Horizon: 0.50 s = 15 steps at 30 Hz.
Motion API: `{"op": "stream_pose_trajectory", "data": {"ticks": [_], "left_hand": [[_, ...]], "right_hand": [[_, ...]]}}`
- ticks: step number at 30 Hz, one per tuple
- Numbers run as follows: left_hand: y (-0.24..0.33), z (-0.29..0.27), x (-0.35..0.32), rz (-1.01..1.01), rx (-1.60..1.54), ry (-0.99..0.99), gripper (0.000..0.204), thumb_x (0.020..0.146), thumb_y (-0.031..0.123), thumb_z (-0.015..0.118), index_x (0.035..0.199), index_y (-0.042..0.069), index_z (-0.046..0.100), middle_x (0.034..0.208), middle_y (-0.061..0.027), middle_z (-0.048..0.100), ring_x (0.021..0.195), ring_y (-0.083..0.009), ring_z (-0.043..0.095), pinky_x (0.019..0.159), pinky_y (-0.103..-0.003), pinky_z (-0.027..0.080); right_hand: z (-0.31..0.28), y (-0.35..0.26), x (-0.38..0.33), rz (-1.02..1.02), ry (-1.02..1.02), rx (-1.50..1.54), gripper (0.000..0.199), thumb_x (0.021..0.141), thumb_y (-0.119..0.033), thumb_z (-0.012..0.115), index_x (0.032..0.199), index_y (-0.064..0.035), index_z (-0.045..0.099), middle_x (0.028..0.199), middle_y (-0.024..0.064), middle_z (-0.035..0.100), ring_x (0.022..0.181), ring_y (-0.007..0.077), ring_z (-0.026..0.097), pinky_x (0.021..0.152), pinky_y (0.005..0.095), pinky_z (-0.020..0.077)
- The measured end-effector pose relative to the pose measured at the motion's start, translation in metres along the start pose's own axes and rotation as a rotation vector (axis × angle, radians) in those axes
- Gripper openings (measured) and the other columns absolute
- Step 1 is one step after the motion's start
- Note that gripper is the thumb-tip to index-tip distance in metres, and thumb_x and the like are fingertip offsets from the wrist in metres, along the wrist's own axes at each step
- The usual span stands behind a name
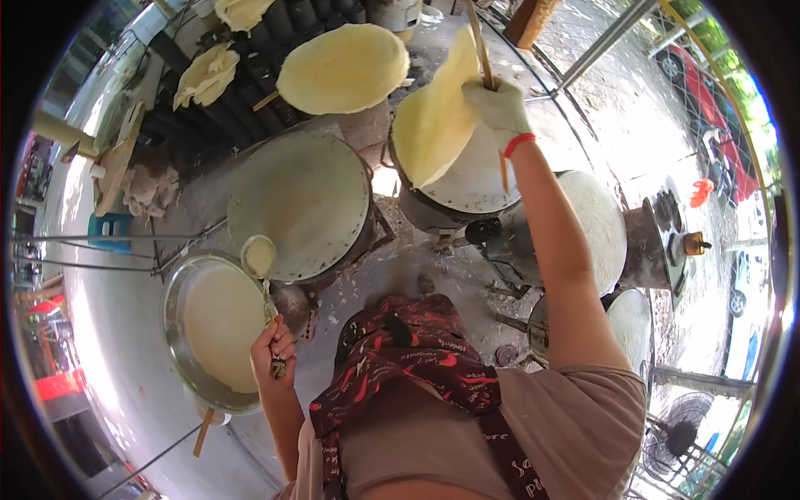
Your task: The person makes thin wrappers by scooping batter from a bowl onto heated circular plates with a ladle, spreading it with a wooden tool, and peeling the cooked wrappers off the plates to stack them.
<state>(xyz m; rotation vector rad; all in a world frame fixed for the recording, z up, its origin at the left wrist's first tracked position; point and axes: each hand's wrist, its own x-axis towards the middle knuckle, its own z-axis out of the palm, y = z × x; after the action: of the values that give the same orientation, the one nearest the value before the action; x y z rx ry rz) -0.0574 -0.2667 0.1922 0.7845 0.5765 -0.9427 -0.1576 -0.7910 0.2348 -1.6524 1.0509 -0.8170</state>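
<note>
A thin yellow sheet [433, 117] is hanging just left of my gloved right hand [500, 108], over a round griddle [487, 179]; whether its lower edge is touching, I can't tell. That hand is gripping a wooden stick [481, 42] along the sheet's edge. My bare left hand [273, 346] is holding a ladle [259, 257] by its handle. Left of that hand, a metal basin [176, 325] is holding pale batter [218, 325]; beyond the hand, a second griddle [296, 208] is standing.
</note>
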Motion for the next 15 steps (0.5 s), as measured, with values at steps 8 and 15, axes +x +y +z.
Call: {"op": "stream_pose_trajectory", "data": {"ticks": [8,15], "left_hand": [[0.016,-0.025,0.005,0.089,-0.013,0.051,0.019,0.092,0.007,0.049,0.107,-0.004,0.049,0.068,-0.0001,0.04,0.047,-0.0061,0.034,0.038,-0.021,0.031],[0.022,-0.027,0.015,0.183,-0.138,0.031,0.019,0.093,0.008,0.048,0.108,-0.004,0.05,0.07,0.0004,0.039,0.047,-0.0063,0.034,0.039,-0.021,0.032]], "right_hand": [[-0.011,-0.149,0.035,-0.15,-0.267,-0.352,0.033,0.071,-0.024,0.07,0.095,-0.0009,0.068,0.071,0.0028,0.06,0.059,0.012,0.054,0.052,0.0211,0.0404],[0.115,-0.112,0.237,-0.159,-0.571,-0.684,0.029,0.074,-0.033,0.066,0.092,-0.0102,0.067,0.071,0.0058,0.061,0.065,0.0229,0.059,0.057,0.0355,0.0456]]}}
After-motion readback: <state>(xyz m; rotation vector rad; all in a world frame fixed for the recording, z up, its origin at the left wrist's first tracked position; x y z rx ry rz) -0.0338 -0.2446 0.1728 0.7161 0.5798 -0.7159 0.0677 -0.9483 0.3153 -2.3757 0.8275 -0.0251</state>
